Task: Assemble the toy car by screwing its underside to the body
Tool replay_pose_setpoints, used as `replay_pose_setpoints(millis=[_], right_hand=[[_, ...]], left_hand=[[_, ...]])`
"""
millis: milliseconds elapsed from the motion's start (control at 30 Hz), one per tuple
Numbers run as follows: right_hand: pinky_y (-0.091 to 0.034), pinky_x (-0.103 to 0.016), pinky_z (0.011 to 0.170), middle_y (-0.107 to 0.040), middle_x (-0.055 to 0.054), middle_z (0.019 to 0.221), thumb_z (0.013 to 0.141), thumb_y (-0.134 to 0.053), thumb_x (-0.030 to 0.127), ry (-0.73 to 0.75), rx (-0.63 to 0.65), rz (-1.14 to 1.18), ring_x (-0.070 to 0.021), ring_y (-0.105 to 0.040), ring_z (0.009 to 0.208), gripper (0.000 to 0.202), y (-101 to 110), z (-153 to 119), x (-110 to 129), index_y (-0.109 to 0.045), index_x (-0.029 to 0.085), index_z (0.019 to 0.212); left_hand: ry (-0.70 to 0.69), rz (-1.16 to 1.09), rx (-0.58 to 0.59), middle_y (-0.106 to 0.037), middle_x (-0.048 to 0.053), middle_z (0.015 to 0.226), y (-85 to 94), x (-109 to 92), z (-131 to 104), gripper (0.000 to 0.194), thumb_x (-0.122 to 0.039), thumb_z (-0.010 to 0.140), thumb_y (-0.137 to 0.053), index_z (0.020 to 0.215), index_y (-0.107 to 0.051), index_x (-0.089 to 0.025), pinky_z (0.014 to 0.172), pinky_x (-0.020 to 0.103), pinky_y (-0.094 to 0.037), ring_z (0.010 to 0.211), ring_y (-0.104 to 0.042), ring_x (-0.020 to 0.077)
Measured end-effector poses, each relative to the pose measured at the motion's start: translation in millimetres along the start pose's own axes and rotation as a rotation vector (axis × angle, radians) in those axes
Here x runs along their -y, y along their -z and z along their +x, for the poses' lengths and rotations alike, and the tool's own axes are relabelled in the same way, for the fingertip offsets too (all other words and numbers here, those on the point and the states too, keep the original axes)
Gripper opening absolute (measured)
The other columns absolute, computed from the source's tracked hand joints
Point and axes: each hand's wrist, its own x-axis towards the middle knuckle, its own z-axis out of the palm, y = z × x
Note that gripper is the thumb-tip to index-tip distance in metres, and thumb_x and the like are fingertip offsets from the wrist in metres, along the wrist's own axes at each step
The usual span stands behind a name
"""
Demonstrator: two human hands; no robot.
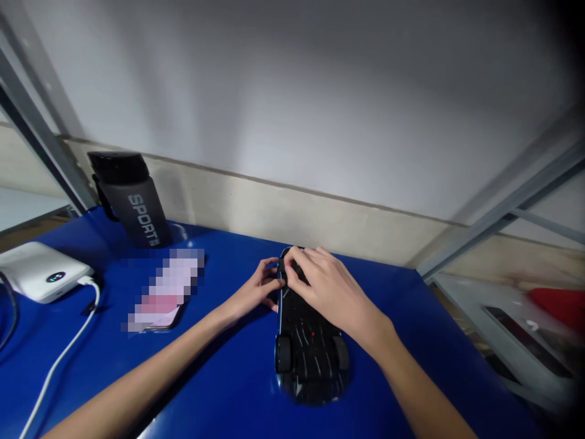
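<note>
A toy car [313, 353] lies upside down on the blue table, its black underside and near wheels facing up. My left hand [259, 285] is at the car's left side near the far end, fingers curled and thumb against the edge. Over the far end of the underside bends my right hand [326, 283], its thumb and fingertips drawn together by the far left wheel. That hand covers much of the far end, so whether a small part sits between its fingertips cannot be made out.
On the blue table [219, 378] a phone [167, 292] with a blurred-out screen lies left of my hands. Behind it stands a dark SPORT bottle [137, 207]. A white power bank [46, 271] with a white cable [64, 356] is at far left. Metal posts and a wall bound the back.
</note>
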Motion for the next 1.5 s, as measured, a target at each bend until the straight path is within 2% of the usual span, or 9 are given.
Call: replay_pose_setpoints(millis=[100, 433, 533, 733, 1033, 1167, 1267, 1400, 1500], right_hand=[[-0.044, -0.034, 0.084, -0.062, -0.002, 0.091, 0.095, -0.046, 0.02, 0.03, -0.018, 0.009, -0.0174, -0.054, 0.086, 0.008, -0.6, 0.6, 0.1, -0.052, 0.023, 0.1], [-0.042, -0.034, 0.081, -0.062, -0.001, 0.083, 0.095, -0.045, 0.021, 0.06, -0.039, -0.024, -0.0158, -0.051, 0.075, 0.009, -6.4, 2.4, 3.1, -0.054, 0.021, 0.096], [-0.042, -0.035, 0.086, -0.064, -0.002, 0.091, 0.093, -0.046, 0.018, 0.085, -0.053, -0.01, -0.0175, -0.054, 0.084, 0.012, -6.2, 2.5, 4.0, -0.055, 0.021, 0.1], [-0.043, -0.033, 0.081, -0.065, -0.001, 0.09, 0.096, -0.043, 0.019, 0.039, -0.023, 0.002, -0.0163, -0.055, 0.08, 0.012, -1.8, 1.5, -0.6, -0.054, 0.023, 0.099], [-0.043, -0.034, 0.084, -0.063, -0.001, 0.092, 0.092, -0.048, 0.02, 0.043, 0.011, 0.015, -0.0172, -0.054, 0.083, 0.012, 2.3, -1.6, -0.6, -0.052, 0.023, 0.103], [-0.043, -0.034, 0.081, -0.063, 0.0, 0.086, 0.096, -0.042, 0.022, 0.031, 0.018, -0.011, -0.0156, -0.052, 0.075, 0.011, 2.5, -1.1, -0.8, -0.052, 0.023, 0.099], [-0.042, -0.034, 0.087, -0.064, -0.001, 0.093, 0.093, -0.047, 0.019, 0.054, -0.002, 0.004, -0.0157, -0.055, 0.082, 0.01, 1.9, -0.9, -2.0, -0.052, 0.023, 0.101], [-0.043, -0.031, 0.075, -0.065, 0.0, 0.084, 0.098, -0.042, 0.025, 0.014, 0.025, -0.024, -0.0154, -0.052, 0.074, 0.011, 0.1, -0.6, -4.2, -0.052, 0.023, 0.1], [-0.043, -0.031, 0.08, -0.066, -0.001, 0.092, 0.095, -0.047, 0.022, 0.048, 0.007, -0.002, -0.0154, -0.054, 0.08, 0.009, -0.7, 0.2, -5.5, -0.052, 0.023, 0.103]], left_hand=[[0.006, 0.002, -0.001, -0.048, 0.019, 0.135, 0.1, -0.3, 0.0, 0.067, -0.045, 0.085, -0.067, 0.138, -0.034, -0.022, 0.061, 0.03, -0.058, 0.11, -0.059, 0.0312], [0.003, 0.008, -0.003, -0.049, 0.018, 0.133, -0.6, -1.6, -2.2, 0.063, -0.041, 0.086, -0.067, 0.137, -0.035, -0.021, 0.063, 0.03, -0.057, 0.104, -0.06, 0.0277], [-0.009, 0.004, 0.006, -0.05, 0.017, 0.131, -0.8, -0.9, -2.2, 0.064, -0.042, 0.086, -0.067, 0.139, -0.035, -0.022, 0.064, 0.031, -0.057, 0.103, -0.06, 0.0278], [-0.014, 0.012, 0.006, -0.046, 0.02, 0.136, -2.0, -2.1, -2.2, 0.062, -0.044, 0.087, -0.065, 0.136, -0.036, -0.02, 0.065, 0.031, -0.058, 0.118, -0.055, 0.0333], [0.003, 0.015, 0.01, -0.048, 0.019, 0.135, -3.0, -5.0, -2.8, 0.061, -0.044, 0.087, -0.066, 0.135, -0.035, -0.021, 0.063, 0.031, -0.058, 0.113, -0.057, 0.0312], [0.0, 0.036, 0.009, -0.046, 0.019, 0.138, -2.1, -4.3, -2.1, 0.059, -0.042, 0.089, -0.064, 0.135, -0.035, -0.021, 0.064, 0.03, -0.058, 0.114, -0.056, 0.0308], [0.006, 0.041, 0.011, -0.046, 0.019, 0.138, -1.1, -2.8, -1.5, 0.062, -0.043, 0.088, -0.064, 0.137, -0.033, -0.021, 0.063, 0.03, -0.058, 0.112, -0.058, 0.0303], [0.003, 0.039, 0.011, -0.045, 0.019, 0.14, -0.1, -1.5, -0.8, 0.063, -0.043, 0.088, -0.064, 0.139, -0.033, -0.021, 0.064, 0.03, -0.059, 0.117, -0.055, 0.0319], [0.012, 0.037, 0.015, -0.047, 0.019, 0.139, -0.1, -2.0, -0.3, 0.065, -0.043, 0.088, -0.065, 0.139, -0.032, -0.02, 0.063, 0.03, -0.059, 0.115, -0.057, 0.0319]])
